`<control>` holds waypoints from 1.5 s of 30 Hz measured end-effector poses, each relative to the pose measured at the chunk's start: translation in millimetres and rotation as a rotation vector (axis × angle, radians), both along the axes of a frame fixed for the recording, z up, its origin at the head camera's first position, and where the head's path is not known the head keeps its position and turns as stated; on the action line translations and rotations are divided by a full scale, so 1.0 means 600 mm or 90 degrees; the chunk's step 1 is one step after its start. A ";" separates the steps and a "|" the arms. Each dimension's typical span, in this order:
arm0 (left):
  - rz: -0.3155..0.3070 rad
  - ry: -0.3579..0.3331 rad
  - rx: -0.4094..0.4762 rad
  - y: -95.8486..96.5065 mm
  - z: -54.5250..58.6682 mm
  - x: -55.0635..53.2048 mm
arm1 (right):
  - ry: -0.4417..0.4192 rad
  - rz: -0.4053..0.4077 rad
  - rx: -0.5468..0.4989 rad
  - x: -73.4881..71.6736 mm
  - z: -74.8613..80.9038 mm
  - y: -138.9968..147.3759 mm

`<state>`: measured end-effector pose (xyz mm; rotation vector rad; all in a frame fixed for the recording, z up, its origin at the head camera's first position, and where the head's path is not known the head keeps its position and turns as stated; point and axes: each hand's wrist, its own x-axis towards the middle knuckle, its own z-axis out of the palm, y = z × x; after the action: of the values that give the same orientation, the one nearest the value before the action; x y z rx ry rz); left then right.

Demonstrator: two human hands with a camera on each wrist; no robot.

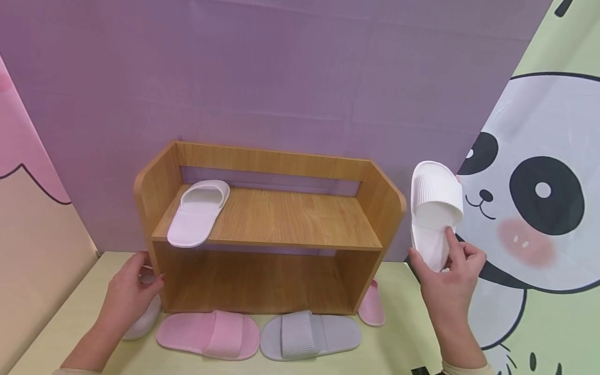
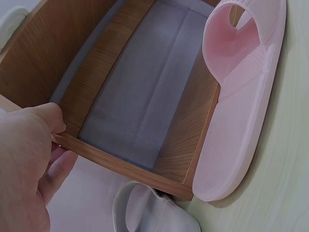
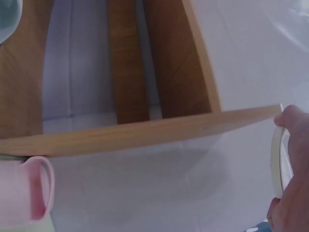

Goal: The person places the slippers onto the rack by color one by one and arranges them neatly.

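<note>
In the head view my right hand [image 1: 450, 286] pinches a white slipper [image 1: 437, 190] by its heel end, raised upright to the right of a wooden two-tier shoe rack [image 1: 281, 221]. The right wrist view shows that slipper [image 3: 276, 164] edge-on beside my fingers. My left hand [image 1: 126, 294] is at the rack's left side panel; in the left wrist view thumb and finger pinch the panel's edge [image 2: 120, 166]. A second white slipper [image 1: 196, 219] rests on the upper tier at the left, heel end toward me. Partly hidden behind my left hand lies a whitish slipper [image 1: 144, 320].
A pink slipper [image 1: 206, 336] and a grey slipper [image 1: 311, 336] lie sideways before the rack on the pale table [image 1: 396, 333]. Another pink slipper [image 1: 372, 307] lies by the rack's right side. Behind hangs a purple cloth [image 1: 281, 78]; a panda-print sheet [image 1: 562, 125] stands at right.
</note>
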<state>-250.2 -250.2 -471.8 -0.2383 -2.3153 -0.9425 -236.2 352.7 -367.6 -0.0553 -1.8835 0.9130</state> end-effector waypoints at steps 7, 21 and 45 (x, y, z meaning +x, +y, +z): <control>0.002 0.001 -0.001 -0.001 0.003 -0.002 | 0.026 0.022 0.013 0.000 0.018 -0.017; 0.005 -0.003 0.004 -0.008 0.003 -0.005 | 0.052 0.052 0.014 0.015 0.052 -0.047; -0.013 0.029 0.007 -0.005 -0.009 -0.008 | 0.036 0.184 0.112 0.005 0.030 -0.159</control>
<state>-255.0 -253.4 -477.1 -0.2768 -2.2694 -0.9492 -233.2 257.1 -349.4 0.3539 -1.9408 0.9261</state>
